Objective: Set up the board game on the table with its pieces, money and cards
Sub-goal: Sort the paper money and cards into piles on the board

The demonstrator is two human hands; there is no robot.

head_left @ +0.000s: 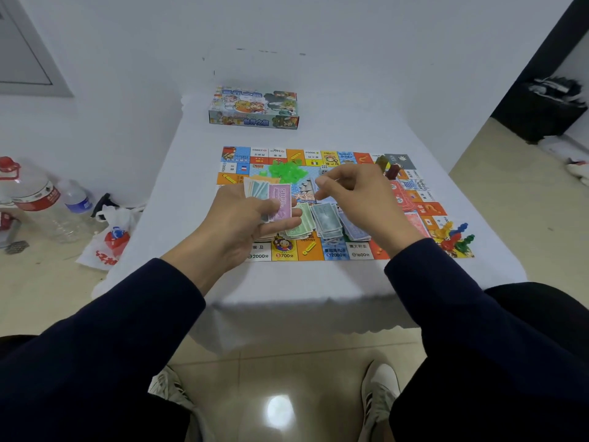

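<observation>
The colourful game board (pixel 350 254) lies flat on the white-clothed table (pixel 302 282). My left hand (pixel 242 228) grips a fanned stack of play money (pixel 280 200) with a pink 5000 note on top, just above the board's left side. Above the board's middle hovers my right hand (pixel 360 196), fingers loosely curled, thumb and forefinger apart, nothing visible between them. Under the hands lie sorted piles of notes: green (pixel 301 224), grey-blue (pixel 326 220) and purple (pixel 353 231). Green houses (pixel 285 170), a die (pixel 323 170), dark hotels (pixel 391 170) and coloured pawns (pixel 455 237) sit on the board.
The game box (pixel 255 108) stands at the table's far end, near the wall. On the floor to the left are plastic bottles (pixel 35 196) and a white shopping bag (pixel 108 240). A black bin (pixel 548 106) stands at the far right. My knees and shoes are below the near table edge.
</observation>
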